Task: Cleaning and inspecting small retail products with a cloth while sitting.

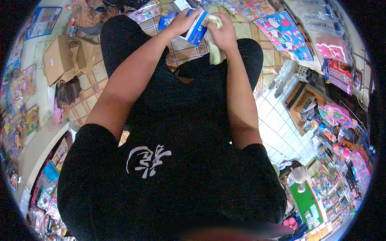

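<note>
At the top centre my left hand (183, 23) holds a flat blue-and-white package (197, 32) by its left and upper edge. My right hand (223, 33) grips a pale yellow-green cloth (215, 51), bunched at the fingers and hanging down towards my right knee. The cloth's bunched part is against or very near the package's right edge; whether they touch I cannot tell. Another blue packet (166, 20) lies on the tiled floor just left of the package. My crossed legs in black trousers are below.
An opened cardboard box (58, 61) stands on the left. A cartoon-printed sheet or bag (285, 36) lies at the upper right. Beyond it are plastic-wrapped goods (319, 22) and a wooden tray (297, 104). Shelves of small packaged goods (334, 192) stand at the lower right.
</note>
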The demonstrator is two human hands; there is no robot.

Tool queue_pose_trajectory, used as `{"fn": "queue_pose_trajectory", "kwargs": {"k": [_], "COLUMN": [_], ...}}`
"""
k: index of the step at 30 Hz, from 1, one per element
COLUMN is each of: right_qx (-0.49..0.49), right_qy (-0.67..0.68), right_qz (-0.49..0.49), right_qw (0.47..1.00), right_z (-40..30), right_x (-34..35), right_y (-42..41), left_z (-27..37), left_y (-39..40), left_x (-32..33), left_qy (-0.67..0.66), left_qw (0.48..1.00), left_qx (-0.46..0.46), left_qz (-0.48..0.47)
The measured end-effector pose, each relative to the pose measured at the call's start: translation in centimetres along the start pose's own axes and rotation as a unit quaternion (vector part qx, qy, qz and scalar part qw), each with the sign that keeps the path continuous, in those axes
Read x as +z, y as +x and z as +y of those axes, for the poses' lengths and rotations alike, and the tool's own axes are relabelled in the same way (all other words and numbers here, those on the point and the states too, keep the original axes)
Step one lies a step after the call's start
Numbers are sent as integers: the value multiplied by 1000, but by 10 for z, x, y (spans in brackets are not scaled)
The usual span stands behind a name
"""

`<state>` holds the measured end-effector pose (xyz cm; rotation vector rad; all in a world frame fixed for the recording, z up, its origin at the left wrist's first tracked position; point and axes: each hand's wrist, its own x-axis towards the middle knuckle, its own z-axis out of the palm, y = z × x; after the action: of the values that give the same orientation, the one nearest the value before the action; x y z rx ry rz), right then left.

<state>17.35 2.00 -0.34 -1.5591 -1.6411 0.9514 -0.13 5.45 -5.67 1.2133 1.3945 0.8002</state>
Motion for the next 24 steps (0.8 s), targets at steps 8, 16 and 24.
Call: {"fn": "queue_pose_trajectory", "kwargs": {"k": [8, 16, 24], "right_qx": [12, 2, 9], "right_qy": [52, 2, -48], "right_qz": [-97, -47, 40], "right_qw": [994, 999, 998], "right_z": [4, 1, 10], "right_x": [6, 9, 16], "right_y": [-7, -1, -3], "left_z": [4, -5, 4], "left_y": [0, 4, 2], "left_x": [2, -2, 1], "left_qy": [-62, -94, 110], "left_qw": [993, 993, 994], "left_qx": [-82, -57, 17], "left_qz": [-55, -35, -17]}}
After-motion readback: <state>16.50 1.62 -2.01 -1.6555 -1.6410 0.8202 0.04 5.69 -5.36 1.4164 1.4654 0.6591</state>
